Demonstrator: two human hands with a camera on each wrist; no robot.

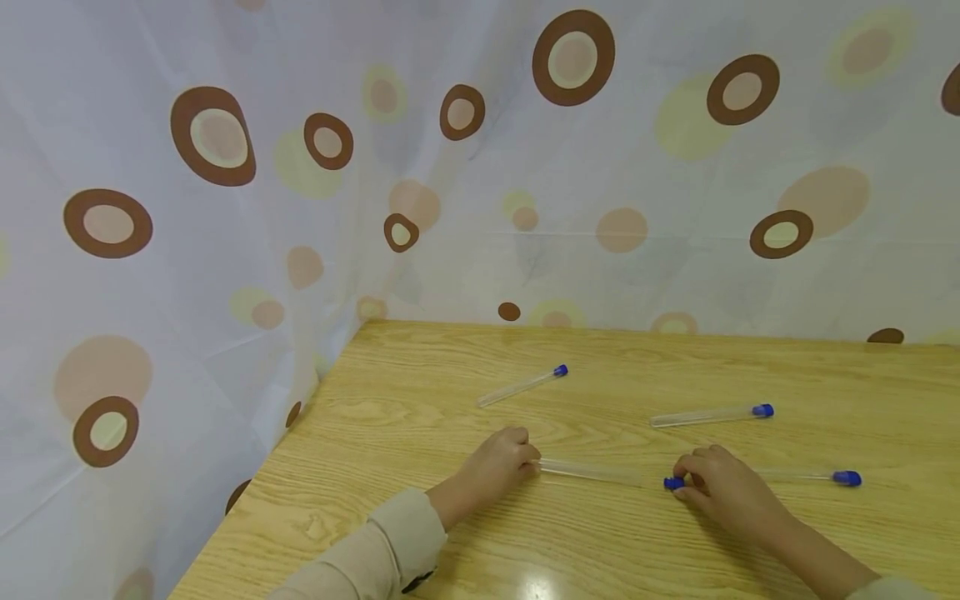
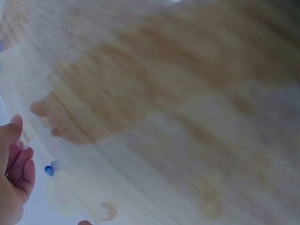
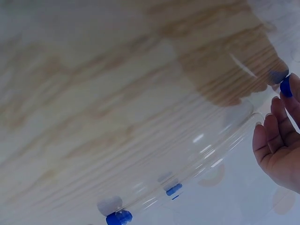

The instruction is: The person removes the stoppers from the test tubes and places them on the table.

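Near the middle of the table, my left hand [image 1: 491, 471] pinches one end of a clear test tube [image 1: 588, 472], which points right across the wood. A small blue cap [image 1: 672, 483] is pinched between the thumb and fingers of my right hand [image 1: 727, 492]. The right wrist view also has that cap [image 3: 286, 87] at the fingertips. A short gap separates cap and tube. Just beyond the right hand lies a test tube with a blue cap [image 1: 847, 478], partly hidden by the hand. In the left wrist view, only part of my left hand [image 2: 16, 164] shows.
Two more blue-capped test tubes lie farther back, one at centre left [image 1: 521, 387] and one at the right [image 1: 705, 416]. The wood-grain table [image 1: 420, 358] meets a dotted white curtain [image 1: 450, 275] at its back and left edges.
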